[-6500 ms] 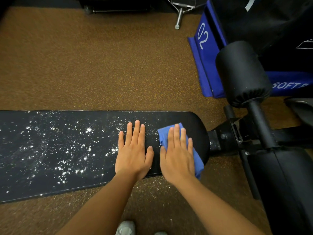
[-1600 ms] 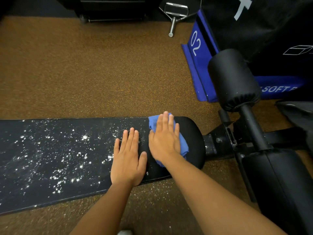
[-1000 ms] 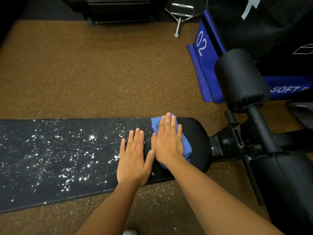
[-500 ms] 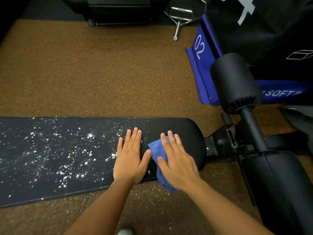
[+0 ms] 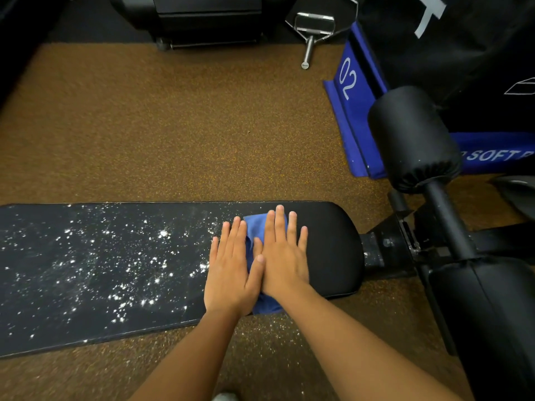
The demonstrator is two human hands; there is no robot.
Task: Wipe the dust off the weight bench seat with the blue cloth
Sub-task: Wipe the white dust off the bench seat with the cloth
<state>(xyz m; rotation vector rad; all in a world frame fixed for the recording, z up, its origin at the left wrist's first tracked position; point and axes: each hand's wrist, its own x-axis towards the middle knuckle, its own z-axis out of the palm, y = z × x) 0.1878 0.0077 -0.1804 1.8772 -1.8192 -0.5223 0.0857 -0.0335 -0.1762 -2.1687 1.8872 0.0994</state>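
Observation:
The black weight bench seat [image 5: 330,250] runs across the view, speckled with white dust over its left and middle parts; its rounded right end looks dark and free of specks. My right hand [image 5: 282,256] lies flat, fingers spread, pressing the blue cloth [image 5: 252,224] onto the seat. The cloth shows beyond my fingertips and at the near edge below my palm. My left hand [image 5: 231,270] rests flat and empty on the seat, touching the right hand's side.
Black foam leg rollers [image 5: 411,140] and the bench frame [image 5: 390,244] stand to the right. A blue and black soft box [image 5: 353,105] marked 02 sits behind them. A metal cable handle [image 5: 311,30] lies at the back. White dust specks the brown floor [image 5: 162,125] below the seat's near edge.
My right hand has pushed the cloth from the near edge toward the far side and slightly left, up against my left hand. The left hand has stayed flat on the seat.

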